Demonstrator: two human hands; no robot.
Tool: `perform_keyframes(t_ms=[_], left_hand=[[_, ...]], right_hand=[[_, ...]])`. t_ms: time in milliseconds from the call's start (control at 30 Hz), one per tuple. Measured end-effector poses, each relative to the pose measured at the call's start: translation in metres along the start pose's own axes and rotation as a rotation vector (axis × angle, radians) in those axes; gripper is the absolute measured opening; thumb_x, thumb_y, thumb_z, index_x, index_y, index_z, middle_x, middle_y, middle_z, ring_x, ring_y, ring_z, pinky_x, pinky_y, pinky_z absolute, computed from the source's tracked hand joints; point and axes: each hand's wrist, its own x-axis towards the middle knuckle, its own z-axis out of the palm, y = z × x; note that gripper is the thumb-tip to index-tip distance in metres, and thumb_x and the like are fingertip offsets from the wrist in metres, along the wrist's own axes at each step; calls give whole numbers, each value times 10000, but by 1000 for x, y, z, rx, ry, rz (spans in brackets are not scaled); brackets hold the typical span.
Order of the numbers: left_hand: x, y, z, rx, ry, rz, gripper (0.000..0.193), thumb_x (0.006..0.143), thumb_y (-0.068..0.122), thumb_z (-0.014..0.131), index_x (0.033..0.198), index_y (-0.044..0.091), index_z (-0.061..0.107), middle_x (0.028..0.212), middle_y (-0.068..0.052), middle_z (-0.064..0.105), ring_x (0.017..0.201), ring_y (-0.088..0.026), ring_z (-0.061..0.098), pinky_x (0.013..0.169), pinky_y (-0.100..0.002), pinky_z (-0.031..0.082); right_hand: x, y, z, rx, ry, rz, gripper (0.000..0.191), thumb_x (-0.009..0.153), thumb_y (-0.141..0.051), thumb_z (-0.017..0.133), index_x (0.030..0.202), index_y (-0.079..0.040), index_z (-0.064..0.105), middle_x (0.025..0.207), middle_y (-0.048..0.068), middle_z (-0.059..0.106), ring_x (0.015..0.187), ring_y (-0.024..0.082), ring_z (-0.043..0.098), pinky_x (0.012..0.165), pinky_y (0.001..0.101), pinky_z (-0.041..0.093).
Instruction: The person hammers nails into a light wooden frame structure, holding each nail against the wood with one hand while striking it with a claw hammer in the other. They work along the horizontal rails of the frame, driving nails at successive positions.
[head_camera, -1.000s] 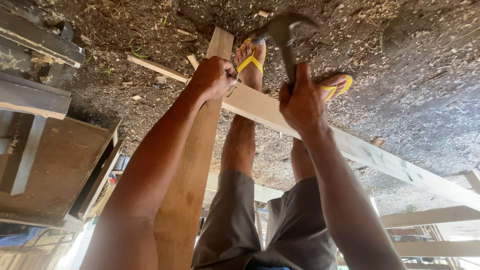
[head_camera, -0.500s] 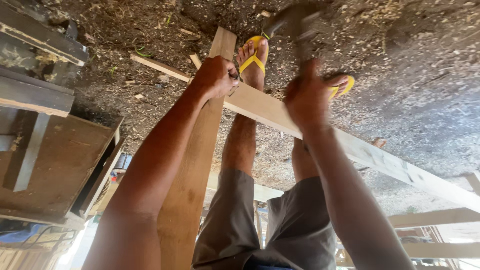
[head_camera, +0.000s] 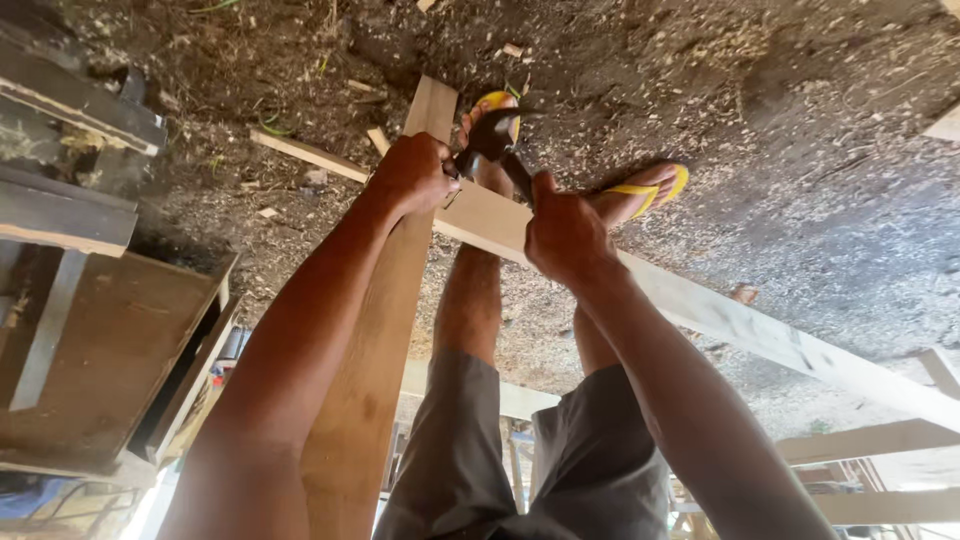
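Holding tight, my right hand (head_camera: 565, 232) has its grip shut round the dark metal hammer (head_camera: 497, 140). The hammer head is low, touching the pale long wooden plank (head_camera: 700, 305) where it crosses the brown wide wooden board (head_camera: 375, 340). My left hand (head_camera: 412, 172) is closed there, pinching something too small to see. I think the hammer could slip and hit my fingers, because they sit so close. My yellow flip-flops (head_camera: 650, 187) stand on the dirt ground (head_camera: 800, 120) beyond.

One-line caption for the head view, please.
Right hand brings hammer down beside left hand on crossed planks.
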Motion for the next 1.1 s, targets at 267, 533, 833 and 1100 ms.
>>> perform_keyframes(t_ms=[267, 533, 833, 1100], left_hand=[[-22, 12, -11, -184, 146, 103, 215, 897, 216, 765, 1019, 40, 739, 966, -165, 773, 749, -234, 767, 725, -362, 610], [-45, 133, 47, -364, -260, 441, 679, 1033, 632, 338, 1451, 113, 464, 1011, -200, 738, 702, -194, 689, 566, -292, 588], [-58, 225, 130, -719, -443, 750, 811, 1096, 667, 300, 1701, 149, 148, 1677, -63, 429, 981, -77, 591, 666, -239, 508], [-46, 240, 191, -680, -397, 724, 675, 1094, 634, 284, 1484, 99, 414, 1072, -40, 548, 795, -83, 562, 625, -247, 523]], right_hand=[[-44, 25, -6, 331, 422, -44, 172, 968, -158, 668, 1022, -30, 566, 677, 156, 627, 591, 333, 629, 561, 470, 489], [-110, 39, -29, 1290, 193, 201, 145, 949, -98, 662, 1086, -54, 640, 554, -38, 485, 394, 46, 409, 350, 258, 330], [-172, 114, -21, 1345, 263, 214, 77, 965, -62, 643, 948, -2, 598, 656, -5, 610, 431, 47, 466, 364, 245, 367], [-199, 157, -9, 1379, 307, 191, 108, 1001, -67, 633, 940, 13, 594, 628, -9, 567, 435, 47, 443, 362, 240, 339]])
